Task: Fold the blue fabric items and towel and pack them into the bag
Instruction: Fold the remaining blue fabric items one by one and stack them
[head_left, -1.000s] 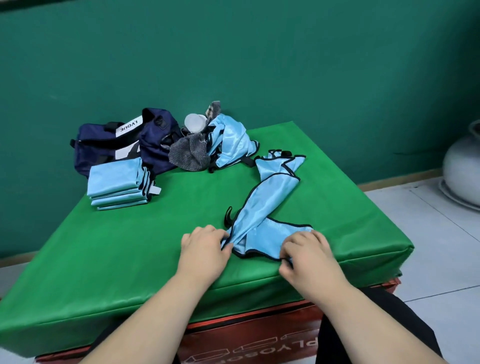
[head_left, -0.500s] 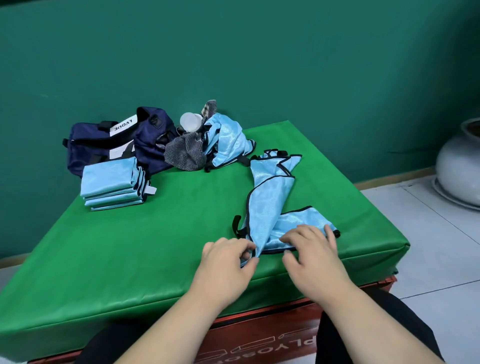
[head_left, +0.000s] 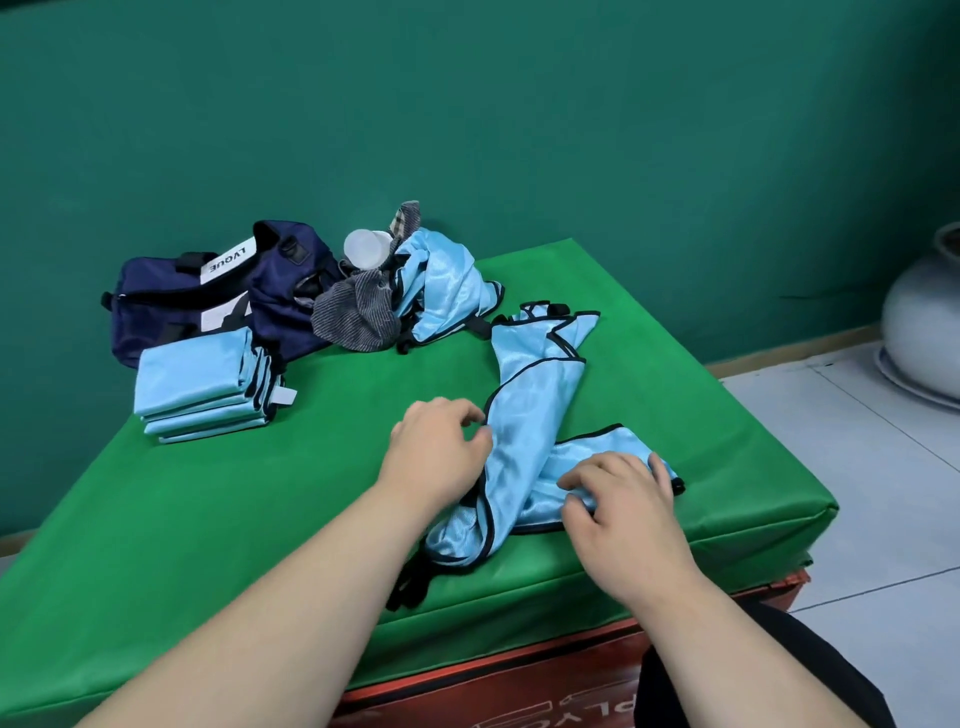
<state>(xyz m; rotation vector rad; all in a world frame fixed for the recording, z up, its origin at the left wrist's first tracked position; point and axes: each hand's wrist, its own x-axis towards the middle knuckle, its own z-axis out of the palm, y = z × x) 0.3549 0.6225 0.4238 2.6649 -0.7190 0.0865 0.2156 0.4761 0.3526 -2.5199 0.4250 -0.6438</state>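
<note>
A long light-blue fabric item with black trim (head_left: 530, 415) lies twisted on the green padded mat (head_left: 234, 509). My left hand (head_left: 439, 449) pinches its left edge about halfway along. My right hand (head_left: 618, 501) lies on its near right flap, fingers bent and thumb pinching the cloth. A stack of folded blue items (head_left: 200, 387) sits at the back left, in front of the navy bag (head_left: 218, 291). A grey striped towel (head_left: 356, 314) and a crumpled blue item (head_left: 447, 286) lie beside the bag.
A clear plastic cup (head_left: 369, 249) stands behind the towel. The mat rests on a red box (head_left: 519, 680) against a green wall. A large pale vase (head_left: 924, 322) stands on the tiled floor to the right.
My left hand has moved up and away from the near end of the fabric to its middle edge. The near end now droops towards the mat's front. My right hand stays on the right flap.
</note>
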